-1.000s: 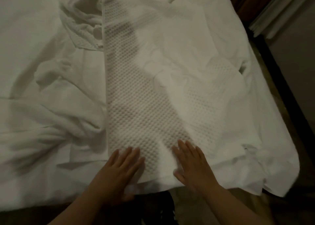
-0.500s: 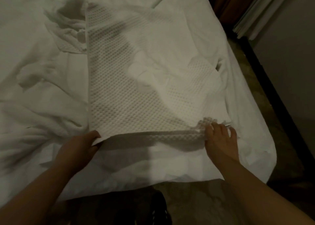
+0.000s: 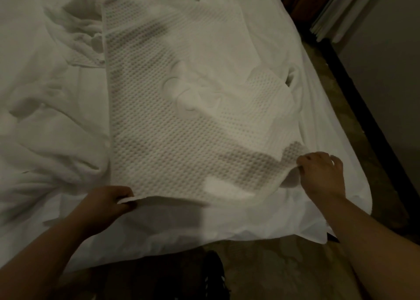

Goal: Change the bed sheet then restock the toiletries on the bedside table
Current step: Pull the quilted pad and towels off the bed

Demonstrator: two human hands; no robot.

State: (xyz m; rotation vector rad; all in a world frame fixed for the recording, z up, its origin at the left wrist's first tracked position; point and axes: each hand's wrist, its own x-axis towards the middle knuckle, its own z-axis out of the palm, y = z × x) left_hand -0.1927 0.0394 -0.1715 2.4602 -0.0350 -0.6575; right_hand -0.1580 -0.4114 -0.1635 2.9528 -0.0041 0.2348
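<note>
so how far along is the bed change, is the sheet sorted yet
Not sorted yet. Done: nothing looks finished; the white bedding lies crumpled on the left of the bed. In hand: the left hand and right hand each pinch a near corner of the waffle-textured cover, its near edge lifted off the smooth sheet beneath. Left: the bed is unmade, and no bedside table or toiletries are in view.

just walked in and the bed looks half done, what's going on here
A person stands at the foot of a bed, working on the bedding. The left hand grips the near left corner of a waffle-textured white blanket, and the right hand pinches its near right corner, so the near edge is lifted just off the white sheet beneath. More white bedding lies rumpled on the left. No toiletries or bedside table are in view.
</note>
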